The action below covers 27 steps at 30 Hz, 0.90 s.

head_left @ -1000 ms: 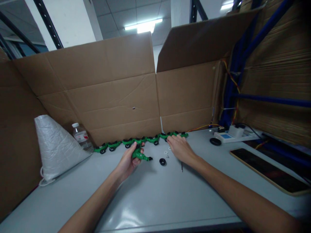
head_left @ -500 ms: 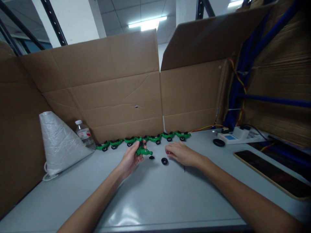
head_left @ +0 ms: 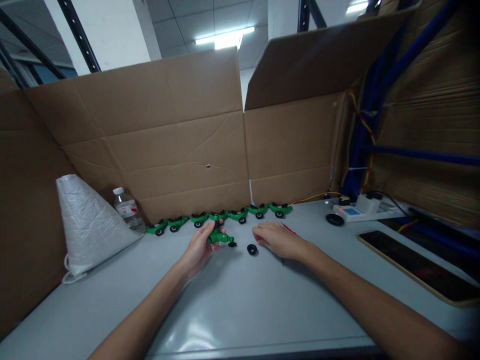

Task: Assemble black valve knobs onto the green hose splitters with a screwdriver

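Observation:
My left hand (head_left: 198, 246) is closed around a green toy car body (head_left: 219, 237) just above the grey table (head_left: 240, 305). My right hand (head_left: 276, 238) rests knuckles up on the table to the right, fingers curled together; what they pinch is hidden. Between the hands lie a loose black wheel (head_left: 252, 249) and a smaller black part (head_left: 232, 244). A thin red stick (head_left: 288, 228) shows beside the right hand. A row of several green toy cars (head_left: 219, 218) with black wheels stands along the cardboard wall behind.
Cardboard panels (head_left: 168, 145) wall in the table's back and left. A white woven bag (head_left: 88, 222) and a water bottle (head_left: 126, 209) stand at the left. A power strip (head_left: 362, 209), a black ring (head_left: 332, 219) and a dark flat board (head_left: 416, 265) lie at the right.
My right hand drew back from the row of cars toward the table's middle, near the black wheel. My left hand lifted the green car body slightly.

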Available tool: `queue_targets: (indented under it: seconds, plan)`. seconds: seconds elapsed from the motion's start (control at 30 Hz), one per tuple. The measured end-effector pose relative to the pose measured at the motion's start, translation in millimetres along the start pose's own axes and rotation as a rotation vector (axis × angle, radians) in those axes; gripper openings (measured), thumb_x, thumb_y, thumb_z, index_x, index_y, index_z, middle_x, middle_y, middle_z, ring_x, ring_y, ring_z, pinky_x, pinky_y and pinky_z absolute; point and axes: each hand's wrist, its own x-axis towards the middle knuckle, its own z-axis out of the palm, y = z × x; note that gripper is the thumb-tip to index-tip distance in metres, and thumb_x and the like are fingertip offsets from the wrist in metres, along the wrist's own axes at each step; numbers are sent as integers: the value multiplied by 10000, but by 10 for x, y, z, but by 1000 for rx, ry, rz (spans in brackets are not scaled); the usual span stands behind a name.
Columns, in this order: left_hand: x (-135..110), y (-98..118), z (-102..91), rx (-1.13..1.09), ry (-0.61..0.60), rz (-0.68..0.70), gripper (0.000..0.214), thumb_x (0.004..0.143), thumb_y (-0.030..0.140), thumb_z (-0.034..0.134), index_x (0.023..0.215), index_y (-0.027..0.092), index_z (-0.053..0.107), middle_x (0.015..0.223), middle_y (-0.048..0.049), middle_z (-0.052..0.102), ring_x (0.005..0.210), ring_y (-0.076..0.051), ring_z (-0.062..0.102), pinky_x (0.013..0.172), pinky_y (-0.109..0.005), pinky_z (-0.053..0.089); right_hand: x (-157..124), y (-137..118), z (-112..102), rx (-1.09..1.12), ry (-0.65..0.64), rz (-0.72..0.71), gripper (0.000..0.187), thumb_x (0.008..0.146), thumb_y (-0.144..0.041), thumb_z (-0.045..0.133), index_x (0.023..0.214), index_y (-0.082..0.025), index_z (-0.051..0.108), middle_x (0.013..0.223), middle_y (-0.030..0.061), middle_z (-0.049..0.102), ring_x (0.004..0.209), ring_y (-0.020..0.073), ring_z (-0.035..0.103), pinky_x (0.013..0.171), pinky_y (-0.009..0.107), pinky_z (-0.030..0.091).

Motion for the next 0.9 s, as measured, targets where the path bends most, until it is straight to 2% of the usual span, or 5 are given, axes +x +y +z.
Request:
queue_targets:
  seconds: [0.3,0.43,0.6,0.77,0.9]
  plan:
    - [-6,-20,37,105,-3,58,486,855,512,827,1131,127,715,946,-86,722,696,-120,624,499,-182,376,-9,-52,8,-40,21,-19,69,1038,-197,564,982,-203,604,1054,94,707,969,255,631,797,333,369]
    - [-23,-35,49,157,-46,55,474,866,526,811,1107,135,699,951,-95,732,769,-154,674,509,-191,393,1,-99,-52,23,116,-7,117,1054,-191,496,965,-199,571,1025,112,687,939,253,614,824,348,401]
    - [-52,-63,49,176,-114,28,410,886,519,795,1047,163,668,1031,-104,747,857,-188,715,556,-208,464,57,-281,-149,432,331,7,107,1061,-260,495,976,-216,542,942,45,650,856,203,589,794,322,435]
    - [-81,-64,84,200,-140,14,418,873,516,807,1049,171,649,1075,-103,739,839,-191,700,626,-261,558,130,-530,-62,992,310,-44,190,1016,-389,602,962,-208,578,857,7,651,751,165,581,684,287,441]
    - [-96,-72,103,244,-180,9,437,883,529,794,1080,173,635,976,-74,720,760,-178,683,684,-317,591,156,-639,-20,1206,383,-52,325,951,-511,698,945,-202,597,850,13,670,780,171,613,710,300,473]
